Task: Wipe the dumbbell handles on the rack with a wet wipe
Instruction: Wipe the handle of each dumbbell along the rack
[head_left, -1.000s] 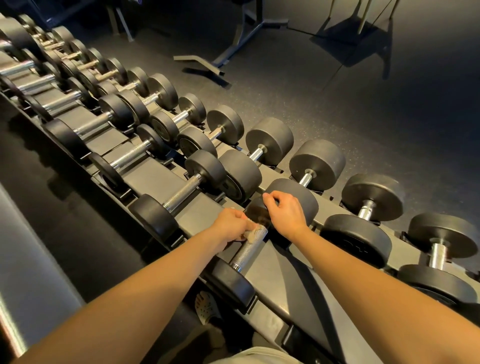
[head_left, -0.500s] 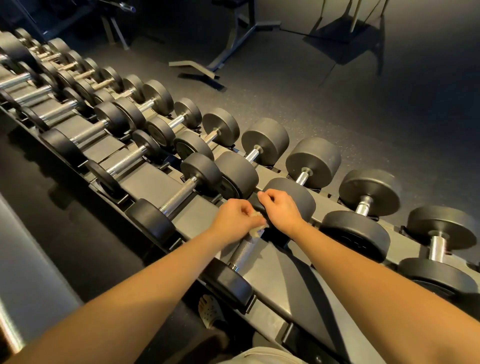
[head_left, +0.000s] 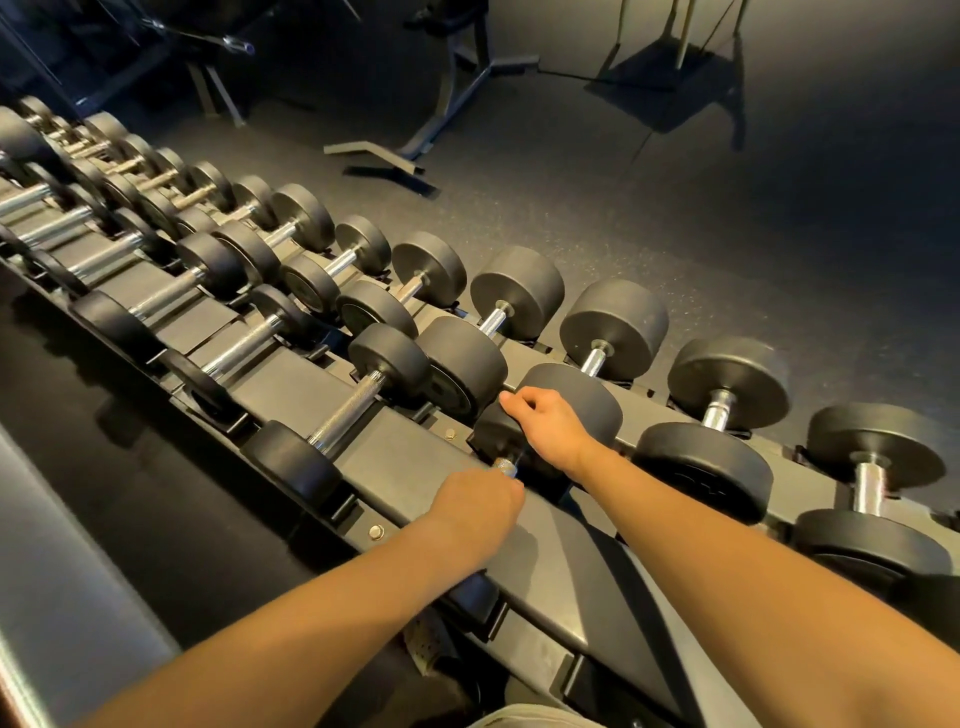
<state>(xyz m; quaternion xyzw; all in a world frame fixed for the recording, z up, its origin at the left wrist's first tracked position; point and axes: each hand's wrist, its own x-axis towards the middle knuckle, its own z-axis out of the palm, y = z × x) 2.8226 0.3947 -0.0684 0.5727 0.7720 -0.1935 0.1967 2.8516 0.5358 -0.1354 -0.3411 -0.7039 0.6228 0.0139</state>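
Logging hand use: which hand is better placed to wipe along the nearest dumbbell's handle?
Left. The left hand is wrapped round the handle, ready to slide along it; the right hand holds the far head, off the handle.

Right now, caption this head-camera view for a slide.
Left hand grips a knurled steel dumbbell handle; right hand holds its black round head.

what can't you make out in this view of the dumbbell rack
Head view only:
- Wipe: none shows; the left hand would cover it.
- Handle: a short bit shows, the rest is under the left hand.
- Near head: mostly behind the left forearm.
- Right hand: fingertips curl over the far head, out of sight.
- Weight markings: too dark and small.
- Rack: cut off at both side edges.
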